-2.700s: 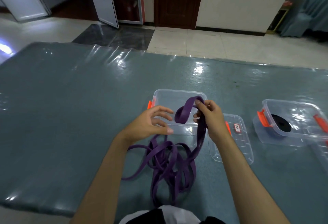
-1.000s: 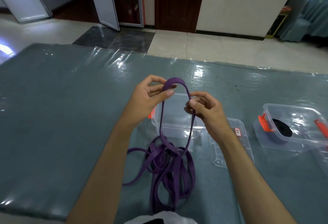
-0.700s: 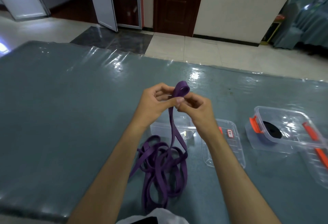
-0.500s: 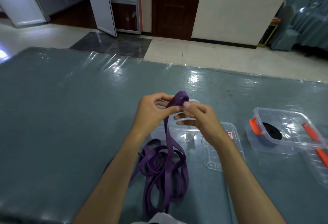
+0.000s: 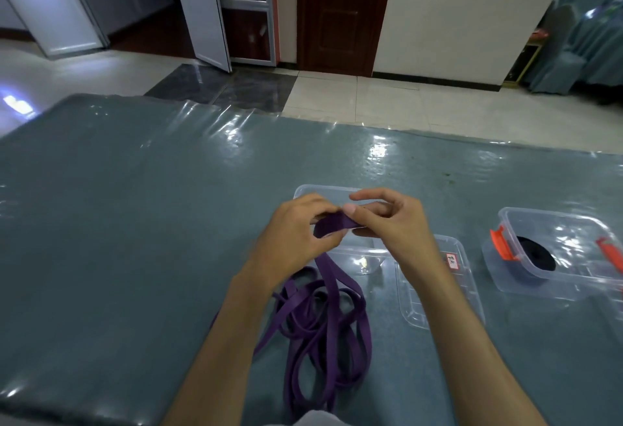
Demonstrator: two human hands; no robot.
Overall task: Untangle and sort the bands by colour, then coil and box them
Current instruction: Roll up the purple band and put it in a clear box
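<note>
Purple band (image 5: 332,225) end pinched between left hand (image 5: 293,240) and right hand (image 5: 391,223), apparently folded, above clear box (image 5: 337,250).

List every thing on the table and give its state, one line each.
purple band: mostly loose loops on the table, one end raised and folded between both hands
left hand: pinches the band's end
right hand: pinches the band's end
near clear box: open, looks empty
lid: lying beside that box
right clear box: open, holds the black coil
black coil: coiled, inside the right box
</note>
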